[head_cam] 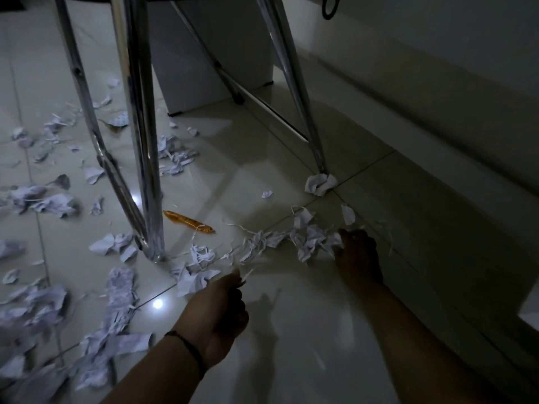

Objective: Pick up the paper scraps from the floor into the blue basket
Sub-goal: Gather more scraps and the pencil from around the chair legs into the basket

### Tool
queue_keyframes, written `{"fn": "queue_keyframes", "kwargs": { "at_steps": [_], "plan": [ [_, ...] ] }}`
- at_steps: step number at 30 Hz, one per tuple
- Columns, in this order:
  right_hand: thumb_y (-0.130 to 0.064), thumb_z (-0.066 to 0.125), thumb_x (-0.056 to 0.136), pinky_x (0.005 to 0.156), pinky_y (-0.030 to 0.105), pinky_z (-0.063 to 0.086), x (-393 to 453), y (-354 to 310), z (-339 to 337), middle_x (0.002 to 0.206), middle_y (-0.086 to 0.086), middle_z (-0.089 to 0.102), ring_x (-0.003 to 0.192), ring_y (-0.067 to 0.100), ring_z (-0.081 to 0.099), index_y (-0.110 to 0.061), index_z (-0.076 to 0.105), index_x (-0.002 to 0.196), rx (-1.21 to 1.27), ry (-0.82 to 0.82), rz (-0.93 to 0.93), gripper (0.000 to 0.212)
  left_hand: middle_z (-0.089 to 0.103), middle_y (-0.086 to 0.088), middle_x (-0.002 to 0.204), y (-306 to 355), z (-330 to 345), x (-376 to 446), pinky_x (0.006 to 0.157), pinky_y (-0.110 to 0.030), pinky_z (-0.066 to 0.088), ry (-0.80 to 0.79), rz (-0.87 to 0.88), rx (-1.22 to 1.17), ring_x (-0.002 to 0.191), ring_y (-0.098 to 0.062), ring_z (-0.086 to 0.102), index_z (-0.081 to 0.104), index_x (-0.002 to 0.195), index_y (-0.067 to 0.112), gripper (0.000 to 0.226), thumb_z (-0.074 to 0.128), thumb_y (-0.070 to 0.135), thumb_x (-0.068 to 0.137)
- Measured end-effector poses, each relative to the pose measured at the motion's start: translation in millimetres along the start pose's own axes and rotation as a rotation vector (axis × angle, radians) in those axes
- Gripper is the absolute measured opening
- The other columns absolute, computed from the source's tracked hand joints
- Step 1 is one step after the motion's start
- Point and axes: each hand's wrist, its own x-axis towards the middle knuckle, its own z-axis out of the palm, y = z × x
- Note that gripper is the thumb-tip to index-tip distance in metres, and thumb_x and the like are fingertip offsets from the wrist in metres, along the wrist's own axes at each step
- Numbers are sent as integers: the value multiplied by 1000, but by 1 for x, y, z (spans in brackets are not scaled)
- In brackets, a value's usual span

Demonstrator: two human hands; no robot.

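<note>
Paper scraps [306, 240] lay on the floor [291, 330] between both hands. Chair legs [140, 170] stood behind, left; a wall [437, 112] ran right.

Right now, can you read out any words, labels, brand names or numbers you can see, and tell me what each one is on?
No text can be read.
Paper scraps: some show faint grey print, too small and blurred to read.
Orange wrapper: any marking is too small to tell.
Chair legs, wall: no lettering shows.
</note>
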Motion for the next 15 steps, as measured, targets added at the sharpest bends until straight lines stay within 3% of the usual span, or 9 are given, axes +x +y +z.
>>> {"fn": "queue_keyframes", "kwargs": {
  "at_steps": [1, 3, 6, 8, 10, 13, 15],
  "plan": [
    [-22, 46, 95, 94, 37, 37, -6, -1, 3, 129, 16, 46, 115, 32, 43, -15, 45, 133, -24, 46, -7, 40, 48, -2, 55, -1, 1, -2, 47, -21, 36, 7, -13, -8, 50, -15, 40, 61, 93, 10, 14, 51, 21, 93],
    [-11, 43, 94, 91, 35, 37, -16, -5, 0, 123, 17, 49, 111, 32, 46, -12, 48, 131, 62, 102, 7, 37, 32, 1, 54, -6, 1, -2, 43, -22, 26, 17, -28, -37, 49, -11, 24, 61, 88, 11, 16, 48, 16, 95],
    [-6, 48, 92, 89, 35, 40, -39, -30, -26, 117, 19, 53, 109, 33, 50, -6, 53, 124, 378, 245, 26, 33, 42, -2, 59, -12, 3, -5, 37, -19, 36, -9, -46, -119, 51, -13, 35, 58, 86, 10, 16, 46, 16, 96],
    [0, 54, 88, 86, 37, 46, -68, -61, -47, 109, 18, 59, 102, 33, 57, -3, 59, 118, 536, 349, -138, 30, 53, -7, 67, -12, 7, -6, 46, -25, 48, -9, -77, -178, 59, -17, 50, 59, 87, 7, 19, 45, 18, 96],
    [-4, 55, 87, 87, 36, 49, -98, -91, -62, 109, 13, 63, 102, 29, 59, -7, 60, 117, 596, 265, -328, 31, 62, -13, 78, -10, 8, -7, 63, -33, 51, -65, -102, -236, 72, -24, 60, 61, 91, 4, 28, 42, 24, 97],
    [-24, 48, 91, 90, 30, 44, -128, -127, -71, 114, 2, 60, 107, 20, 53, -22, 51, 123, 540, 23, -446, 32, 72, -16, 84, -4, 7, -10, 66, -37, 55, -258, -39, -211, 72, -29, 69, 72, 90, 5, 40, 44, 34, 91],
    [-28, 49, 88, 91, 30, 42, -135, -139, -71, 105, -3, 62, 103, 17, 55, -23, 59, 109, 425, 119, -554, 23, 72, -17, 78, 0, 4, -11, 69, -39, 53, -315, -8, -244, 71, -30, 69, 73, 83, 3, 38, 51, 34, 81]
  ]
}}
